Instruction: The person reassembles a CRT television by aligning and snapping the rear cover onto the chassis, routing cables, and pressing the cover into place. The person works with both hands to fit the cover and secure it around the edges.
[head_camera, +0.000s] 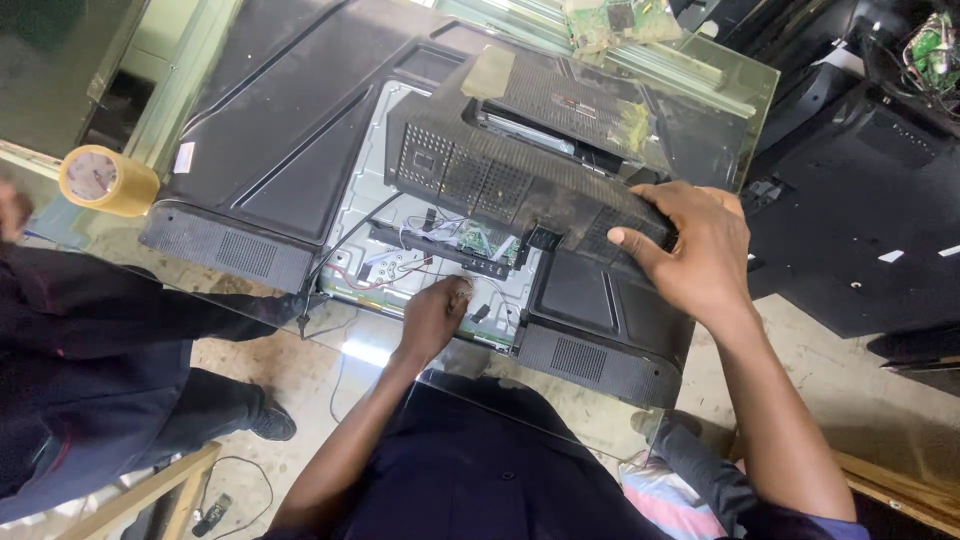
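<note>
Television (290, 150) lying face down on glass table (740, 90), right hand (690, 250) gripping and tilting up the black back cover (520, 160), fingers wrapped over its edge, left hand (435, 315) reaching into exposed wiring (420, 262), fingers curled, hold unclear, tape roll (105, 180) sitting at left.

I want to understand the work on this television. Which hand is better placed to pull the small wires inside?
Probably the left hand: it already reaches into the opening at the wires. The right hand is busy holding up the black back cover.
</note>
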